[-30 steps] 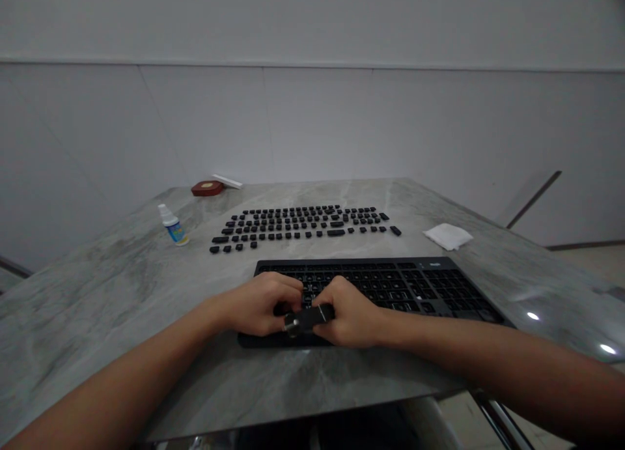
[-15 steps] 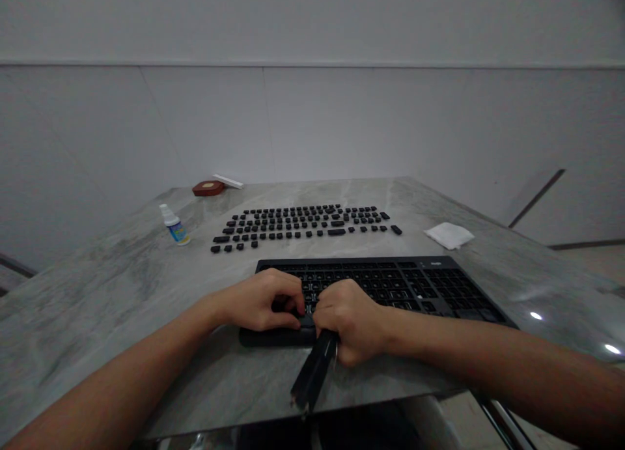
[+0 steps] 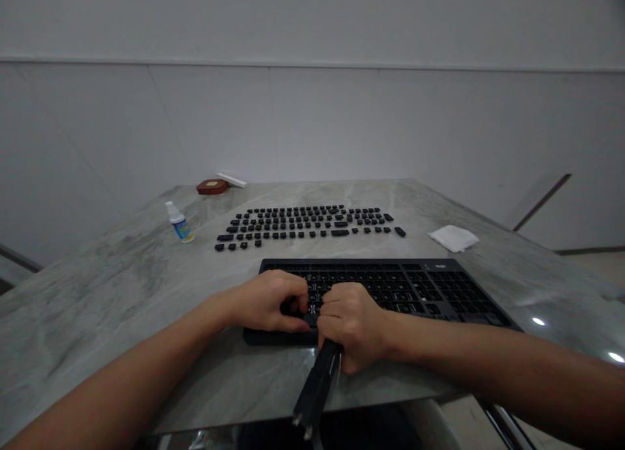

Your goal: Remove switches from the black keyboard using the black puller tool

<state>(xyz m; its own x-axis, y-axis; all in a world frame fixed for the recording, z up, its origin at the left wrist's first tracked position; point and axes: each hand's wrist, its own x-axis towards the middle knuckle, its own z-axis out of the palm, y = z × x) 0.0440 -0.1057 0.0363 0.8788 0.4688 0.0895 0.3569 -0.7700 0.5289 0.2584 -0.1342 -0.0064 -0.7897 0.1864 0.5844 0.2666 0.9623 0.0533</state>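
Observation:
A black keyboard [image 3: 459, 292] lies across the near part of the table, its key area largely stripped of caps. On its lower left, my left hand [image 3: 273, 300] rests with fingers curled and thumb and fingertips pressed against the keyboard beside a dark keycap [image 3: 310, 319]. My right hand [image 3: 352, 323] is wrapped in a fist around a black keycap puller [image 3: 316, 388]. Two metal-tipped prongs and a thin wire show at the puller's near end, which points toward me. Its far end, down at the keys, is hidden by my fist.
Rows of loose black keycaps [image 3: 340, 232] lie behind the keyboard. A small spray bottle [image 3: 180, 223] stands to the left and a folded white cloth [image 3: 454, 238] to the right. A brown-red case [image 3: 211, 187] and a white strip [image 3: 232, 180] lie at the back.
The view has shifted slightly. My right fist has tilted a little and moved slightly toward me with the puller. My left hand keeps its place on the keyboard.

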